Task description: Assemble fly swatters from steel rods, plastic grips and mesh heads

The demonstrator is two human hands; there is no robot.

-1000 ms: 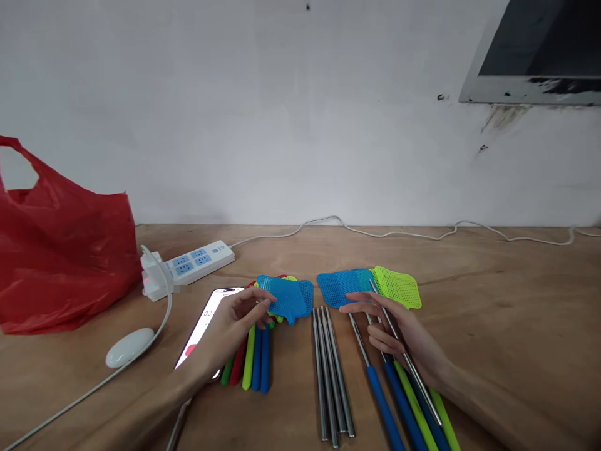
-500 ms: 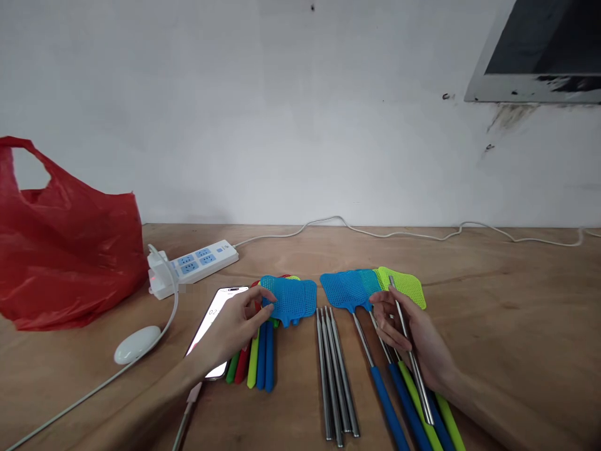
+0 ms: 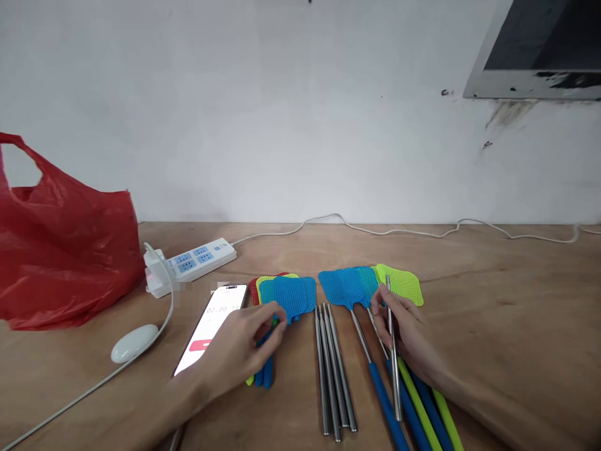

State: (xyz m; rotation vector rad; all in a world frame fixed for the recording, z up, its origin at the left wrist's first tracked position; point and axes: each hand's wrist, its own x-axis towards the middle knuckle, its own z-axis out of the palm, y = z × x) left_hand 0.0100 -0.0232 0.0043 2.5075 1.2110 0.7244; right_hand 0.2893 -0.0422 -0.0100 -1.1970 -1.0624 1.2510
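My right hand (image 3: 410, 335) holds a slim metal rod (image 3: 395, 376) between thumb and fingers, its lower end toward me. Under that hand lie several assembled fly swatters (image 3: 342, 287), with blue and yellow-green mesh heads, metal shafts and coloured handles. My left hand (image 3: 241, 344) hovers over short coloured handles (image 3: 268, 374), its thumb and index finger curved and a little apart with nothing visible between them. Just beyond it, blue, yellow and red mesh swatter heads (image 3: 293, 294) are stacked. Several metal rods (image 3: 334, 376) lie side by side between the two groups. The left hand hides most of the handles.
A phone (image 3: 220, 307) with a lit timer screen lies left of the left hand. Behind it are a white power strip (image 3: 201, 260) and a red plastic bag (image 3: 70, 250). A white oval device (image 3: 134, 343) sits by a cable. A thin cord runs along the wall.
My left hand has moved right and toward me, from beside the swatter heads to over the handles. The rod in my right hand has swung more upright, its lower end shifting left.
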